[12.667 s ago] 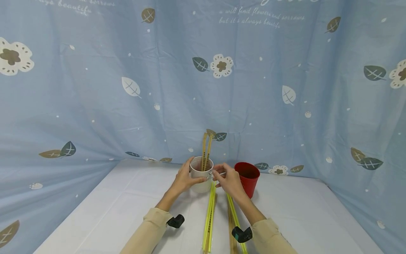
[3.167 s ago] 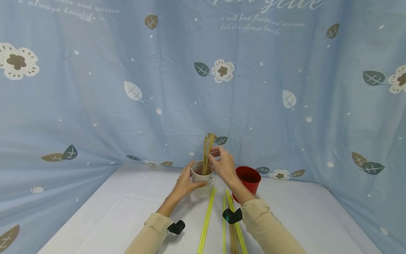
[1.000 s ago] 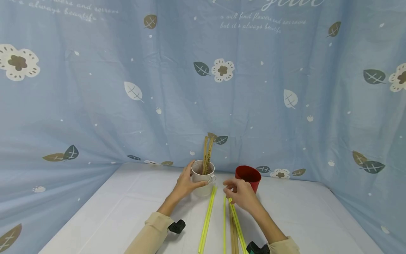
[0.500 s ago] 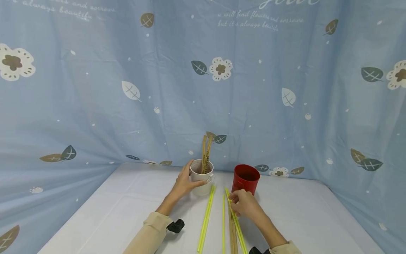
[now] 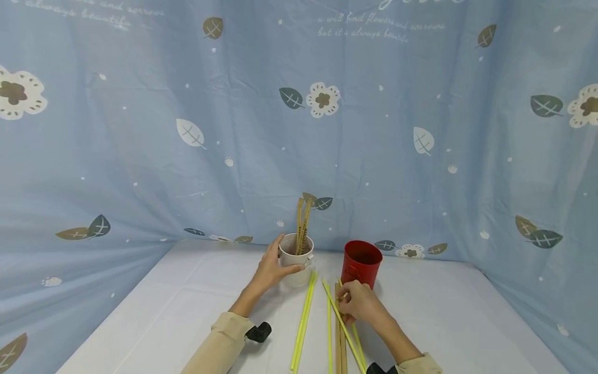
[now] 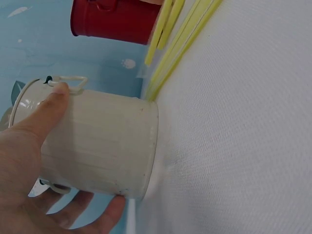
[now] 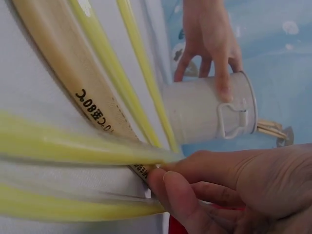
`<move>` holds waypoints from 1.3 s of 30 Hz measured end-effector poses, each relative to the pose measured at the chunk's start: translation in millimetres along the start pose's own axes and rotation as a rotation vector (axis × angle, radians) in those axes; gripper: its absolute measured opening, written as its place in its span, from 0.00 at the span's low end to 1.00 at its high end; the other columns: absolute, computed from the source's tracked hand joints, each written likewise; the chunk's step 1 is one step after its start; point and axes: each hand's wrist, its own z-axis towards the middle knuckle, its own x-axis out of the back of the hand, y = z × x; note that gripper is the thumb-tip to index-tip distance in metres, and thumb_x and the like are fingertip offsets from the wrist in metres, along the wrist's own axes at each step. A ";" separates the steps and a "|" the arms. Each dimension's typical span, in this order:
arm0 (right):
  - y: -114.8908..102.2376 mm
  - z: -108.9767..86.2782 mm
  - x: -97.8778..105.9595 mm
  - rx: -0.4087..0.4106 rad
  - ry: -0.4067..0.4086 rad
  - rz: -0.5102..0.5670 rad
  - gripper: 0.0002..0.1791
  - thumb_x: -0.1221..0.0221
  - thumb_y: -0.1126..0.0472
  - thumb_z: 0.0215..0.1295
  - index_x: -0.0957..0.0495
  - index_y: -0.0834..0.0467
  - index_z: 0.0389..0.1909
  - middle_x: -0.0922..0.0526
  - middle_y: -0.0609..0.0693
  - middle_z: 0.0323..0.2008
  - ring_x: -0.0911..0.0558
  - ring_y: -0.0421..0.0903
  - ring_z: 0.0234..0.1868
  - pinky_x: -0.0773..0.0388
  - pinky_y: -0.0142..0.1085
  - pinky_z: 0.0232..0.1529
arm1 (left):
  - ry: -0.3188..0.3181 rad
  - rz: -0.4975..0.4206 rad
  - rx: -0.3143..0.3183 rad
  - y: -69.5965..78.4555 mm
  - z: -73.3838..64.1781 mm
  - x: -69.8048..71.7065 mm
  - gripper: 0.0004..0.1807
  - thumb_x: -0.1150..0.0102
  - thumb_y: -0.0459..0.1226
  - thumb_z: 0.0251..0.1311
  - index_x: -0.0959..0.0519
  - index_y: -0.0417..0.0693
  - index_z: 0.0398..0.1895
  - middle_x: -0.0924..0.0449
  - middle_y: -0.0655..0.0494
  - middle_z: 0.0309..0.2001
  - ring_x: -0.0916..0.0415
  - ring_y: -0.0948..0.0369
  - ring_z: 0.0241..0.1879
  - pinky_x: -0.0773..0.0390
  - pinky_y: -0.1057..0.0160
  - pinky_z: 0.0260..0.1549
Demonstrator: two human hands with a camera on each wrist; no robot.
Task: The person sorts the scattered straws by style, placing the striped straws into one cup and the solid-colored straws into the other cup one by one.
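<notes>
The right hand (image 5: 361,302) pinches the far end of a pair of yellow sticks (image 7: 63,144); whether one or both are in the grip is hard to tell, since the fingers hide the tips and the near stretch is blurred. The left hand (image 5: 274,264) grasps the white bucket (image 6: 102,141) round its side, thumb at the handle. Brown sticks (image 5: 299,221) stand tilted in it, their lower ends hidden, their print too small to read from the head view. The right hand covers part of the base of the red bucket (image 5: 367,271), whose inside is dark. Brown strips (image 7: 78,73) and a single yellow stick (image 5: 329,332) run out past the lower edge of the head view.

Both buckets stand near the back of the worktop (image 5: 210,296), by the blue curtain (image 5: 261,156), with wide room to either side. Half a second ago the pair lay close together; now it fans apart, one tip swung left.
</notes>
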 end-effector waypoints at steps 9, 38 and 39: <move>-0.1 1.6 -2.3 -0.034 0.006 -0.057 0.19 0.30 0.68 0.52 0.21 0.70 0.45 0.20 0.53 0.15 0.19 0.45 0.12 0.19 0.35 0.18 | 0.002 -0.003 0.010 0.5 0.6 1.5 0.59 0.24 0.55 0.44 0.49 0.57 0.78 0.40 0.42 0.71 0.32 0.42 0.65 0.30 0.34 0.56; -5.4 -1.1 -8.7 -0.137 0.015 -0.156 0.23 0.28 0.64 0.52 0.20 0.70 0.47 0.20 0.52 0.22 0.19 0.43 0.12 0.20 0.32 0.20 | 0.008 -0.003 -0.007 -0.5 0.8 -0.6 0.60 0.23 0.56 0.43 0.48 0.55 0.77 0.38 0.39 0.70 0.31 0.42 0.63 0.29 0.36 0.56; -5.3 -1.4 -9.1 -0.133 0.017 -0.152 0.23 0.28 0.64 0.52 0.20 0.70 0.47 0.21 0.52 0.21 0.19 0.43 0.12 0.20 0.32 0.20 | 0.008 -0.002 -0.007 -0.3 0.7 -0.8 0.60 0.23 0.56 0.43 0.48 0.55 0.78 0.38 0.39 0.70 0.31 0.42 0.63 0.29 0.36 0.56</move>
